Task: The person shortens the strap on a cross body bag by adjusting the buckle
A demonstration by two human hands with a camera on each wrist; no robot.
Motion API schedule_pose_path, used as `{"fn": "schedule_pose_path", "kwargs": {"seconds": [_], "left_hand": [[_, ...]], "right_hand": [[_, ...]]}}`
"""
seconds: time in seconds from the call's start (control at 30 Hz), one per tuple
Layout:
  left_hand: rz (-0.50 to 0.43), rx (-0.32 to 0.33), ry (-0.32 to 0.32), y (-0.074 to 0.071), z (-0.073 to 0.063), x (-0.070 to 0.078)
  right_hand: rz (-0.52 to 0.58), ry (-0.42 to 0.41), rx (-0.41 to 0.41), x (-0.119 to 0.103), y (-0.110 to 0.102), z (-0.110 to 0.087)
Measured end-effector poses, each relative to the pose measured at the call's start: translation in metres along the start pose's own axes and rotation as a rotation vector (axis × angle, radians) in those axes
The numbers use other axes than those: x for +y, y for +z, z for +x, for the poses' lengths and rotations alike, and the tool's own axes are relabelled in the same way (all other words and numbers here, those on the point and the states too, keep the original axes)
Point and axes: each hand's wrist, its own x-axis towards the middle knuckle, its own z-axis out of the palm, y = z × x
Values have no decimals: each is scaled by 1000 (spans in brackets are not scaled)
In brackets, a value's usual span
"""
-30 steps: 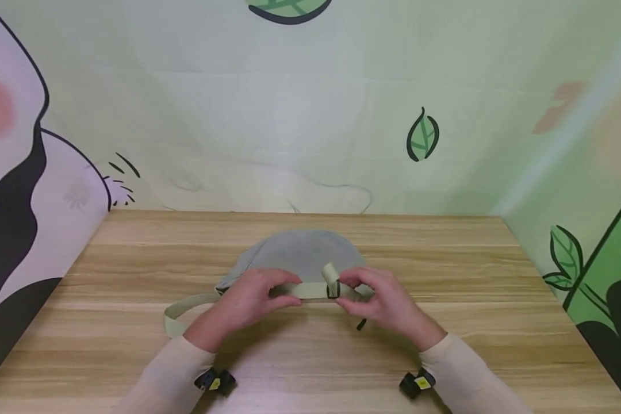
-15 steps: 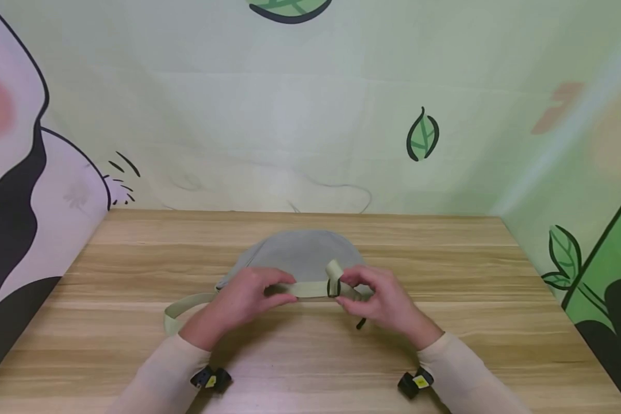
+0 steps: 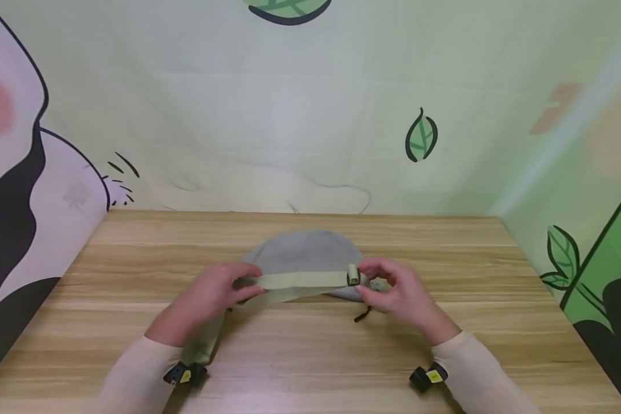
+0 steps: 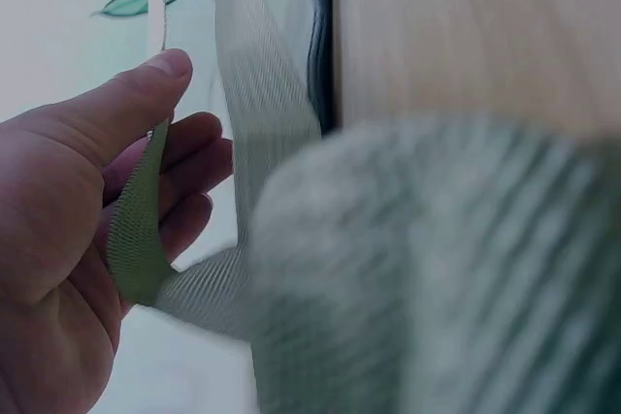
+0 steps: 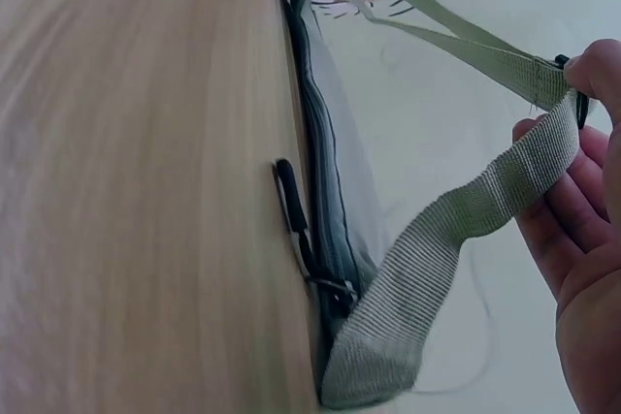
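Note:
A grey waist bag [image 3: 305, 250] lies on the table with its pale green webbing strap [image 3: 302, 280] raised in front of it. My left hand [image 3: 204, 299] pinches the strap between thumb and fingers near the bag's left end. At the other side, my right hand [image 3: 406, 293] pinches it beside a black slider buckle [image 3: 353, 278]. A short strap loop stands up out of the slider. Between the hands the strap runs taut, with a second length below it. In the left wrist view, a strap fold [image 4: 417, 259] blurs across the foreground, hiding part of the bag.
A black zipper pull [image 5: 291, 196] hangs off the bag's front edge onto the wooden table [image 3: 310, 356]. Strap slack [image 3: 207, 339] hangs by the left wrist. Behind the table stands a printed backdrop [image 3: 212, 115] with leaf drawings.
My left hand has moved left, lengthening the stretch of strap between the hands. My right hand and the slider have shifted right. The upright loop is shorter, and the left slack has swung nearer.

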Motion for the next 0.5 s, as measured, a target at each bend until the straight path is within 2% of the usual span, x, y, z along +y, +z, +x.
{"fn": "schedule_pose_path", "kwargs": {"seconds": [0.27,0.4,0.5], "left_hand": [[9,-54,-19,-9,-3,-8],[6,-131,-63,-10,1,-1],[-4,-150,-59,-8,7,10]], "right_hand": [[-13,-75,-13,5,-2,2],[-31,-111,-20,4,1,3],[-49,-151,-25,3,4,5]]}}
